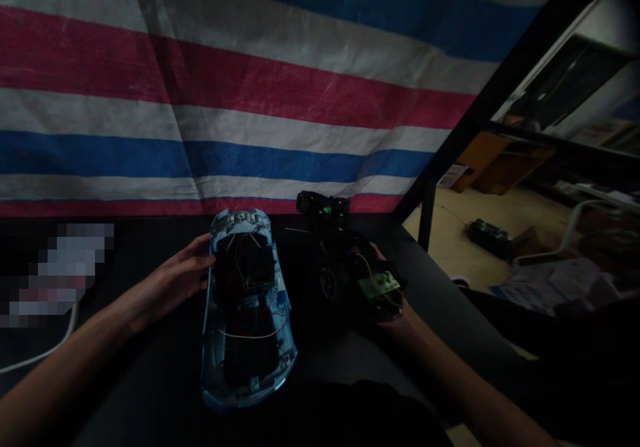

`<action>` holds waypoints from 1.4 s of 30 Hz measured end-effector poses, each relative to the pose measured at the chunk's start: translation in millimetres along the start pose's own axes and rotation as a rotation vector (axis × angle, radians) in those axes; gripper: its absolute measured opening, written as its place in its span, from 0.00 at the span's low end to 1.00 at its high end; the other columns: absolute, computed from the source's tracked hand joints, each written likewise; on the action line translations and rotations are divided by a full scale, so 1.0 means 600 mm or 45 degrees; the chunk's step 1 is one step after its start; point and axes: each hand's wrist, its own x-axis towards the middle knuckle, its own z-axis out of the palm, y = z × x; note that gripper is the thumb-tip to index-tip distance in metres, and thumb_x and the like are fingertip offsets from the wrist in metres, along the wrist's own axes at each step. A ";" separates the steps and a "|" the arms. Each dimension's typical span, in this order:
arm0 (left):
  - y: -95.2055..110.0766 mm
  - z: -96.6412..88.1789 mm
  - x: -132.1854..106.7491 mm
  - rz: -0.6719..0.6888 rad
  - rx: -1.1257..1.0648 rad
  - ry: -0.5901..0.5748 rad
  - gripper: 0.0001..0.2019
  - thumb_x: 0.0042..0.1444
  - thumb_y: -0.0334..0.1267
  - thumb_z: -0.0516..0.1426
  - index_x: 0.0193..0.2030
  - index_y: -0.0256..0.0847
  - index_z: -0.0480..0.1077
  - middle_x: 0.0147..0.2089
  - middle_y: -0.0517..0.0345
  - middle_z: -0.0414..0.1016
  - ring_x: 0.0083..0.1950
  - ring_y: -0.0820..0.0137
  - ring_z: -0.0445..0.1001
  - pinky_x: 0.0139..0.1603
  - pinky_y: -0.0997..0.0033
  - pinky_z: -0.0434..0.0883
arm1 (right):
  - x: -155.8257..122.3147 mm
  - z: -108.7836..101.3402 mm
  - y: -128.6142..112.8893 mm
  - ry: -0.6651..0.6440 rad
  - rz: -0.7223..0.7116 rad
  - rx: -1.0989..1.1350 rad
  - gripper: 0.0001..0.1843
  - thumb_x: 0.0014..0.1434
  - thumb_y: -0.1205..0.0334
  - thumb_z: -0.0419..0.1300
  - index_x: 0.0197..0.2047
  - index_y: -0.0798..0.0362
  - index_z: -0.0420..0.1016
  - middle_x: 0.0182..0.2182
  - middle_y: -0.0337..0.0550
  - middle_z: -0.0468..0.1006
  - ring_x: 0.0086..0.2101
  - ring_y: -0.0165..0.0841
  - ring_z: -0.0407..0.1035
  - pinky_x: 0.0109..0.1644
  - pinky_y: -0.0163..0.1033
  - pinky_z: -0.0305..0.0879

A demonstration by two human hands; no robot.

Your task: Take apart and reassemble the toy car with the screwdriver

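A light blue toy car body shell (247, 313) lies upside down on the dark table (150, 380), its inside and thin wires showing. My left hand (177, 277) rests against the shell's left edge, fingers curled on it. To the right stands the black car chassis (340, 253) with a small green light and a green circuit board (380, 285). My right hand (393, 313) grips the chassis from below at its near end, mostly hidden by it.
A striped red, white and blue tarp (225, 100) hangs behind the table. A white cable (45, 350) and a blurred patch lie at the left. At the right, a black metal frame (465, 127), then floor with a black box (487, 237) and clutter.
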 end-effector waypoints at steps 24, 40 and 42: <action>-0.013 -0.021 0.001 0.127 -0.188 -0.252 0.26 0.58 0.31 0.67 0.62 0.46 0.70 0.56 0.52 0.80 0.53 0.60 0.79 0.57 0.56 0.71 | -0.032 0.206 -0.064 -0.064 0.042 -0.602 0.37 0.65 0.29 0.48 0.51 0.52 0.79 0.40 0.49 0.85 0.42 0.44 0.80 0.50 0.51 0.74; -0.018 -0.027 0.010 0.172 -0.228 -0.243 0.21 0.52 0.31 0.70 0.51 0.46 0.72 0.41 0.58 0.81 0.42 0.65 0.81 0.48 0.64 0.74 | 0.028 0.411 0.021 0.017 0.204 -2.361 0.79 0.40 0.26 0.69 0.80 0.53 0.32 0.62 0.78 0.70 0.33 0.53 0.81 0.40 0.64 0.78; -0.017 -0.027 0.009 0.168 -0.227 -0.239 0.20 0.52 0.30 0.70 0.50 0.45 0.72 0.38 0.59 0.80 0.40 0.67 0.81 0.47 0.66 0.74 | 0.028 0.412 0.035 0.090 0.171 -2.500 0.75 0.45 0.24 0.65 0.80 0.54 0.34 0.63 0.77 0.70 0.34 0.56 0.81 0.42 0.67 0.77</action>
